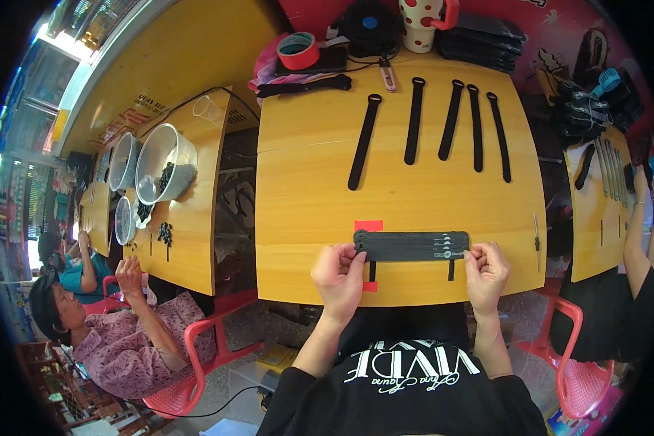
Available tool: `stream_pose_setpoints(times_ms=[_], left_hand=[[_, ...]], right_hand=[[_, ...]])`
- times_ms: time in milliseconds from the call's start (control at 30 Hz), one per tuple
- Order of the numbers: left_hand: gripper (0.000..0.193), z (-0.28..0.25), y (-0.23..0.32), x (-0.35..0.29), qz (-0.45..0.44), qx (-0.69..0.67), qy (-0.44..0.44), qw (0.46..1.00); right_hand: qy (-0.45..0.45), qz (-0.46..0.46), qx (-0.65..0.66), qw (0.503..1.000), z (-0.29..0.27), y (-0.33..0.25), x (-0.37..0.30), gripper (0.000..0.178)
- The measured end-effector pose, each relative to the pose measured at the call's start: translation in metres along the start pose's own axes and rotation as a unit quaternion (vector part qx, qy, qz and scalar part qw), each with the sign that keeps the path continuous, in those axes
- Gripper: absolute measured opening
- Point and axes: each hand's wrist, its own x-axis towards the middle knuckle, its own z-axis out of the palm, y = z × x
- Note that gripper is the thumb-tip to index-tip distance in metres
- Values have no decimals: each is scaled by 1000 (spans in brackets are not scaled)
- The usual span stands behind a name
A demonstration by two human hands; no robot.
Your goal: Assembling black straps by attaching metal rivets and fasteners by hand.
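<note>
My left hand pinches the left end of a fanned stack of flat dark grey pieces, close to the table's near edge. The stack has rounded left ends and pale printing towards the right. At its right end, the thumb and fingers of my right hand are closed on a corner. Red tape shows behind the stack, and a second red piece lies in front. Two short black strips, one of them here, stick out below it. Beyond, several black straps with looped ends lie spread lengthwise.
A thin metal tool lies by the right edge. At the back are a pink-handled cutter, a tape roll, a spotted mug and dark packets. Co-workers sit left and right; clear tubs stand on the left table.
</note>
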Motion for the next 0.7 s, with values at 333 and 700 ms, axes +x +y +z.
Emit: stream_pose_setpoints(times_ms=[333,700], left_hand=[[26,-4,6,4,-13,-2,-12,1000],[11,-1,8,1,96,33,15,995]], right_hand=[[6,-5,-6,1000,1,4,-3,19],[15,-11,3,1000,4,5,0,15]])
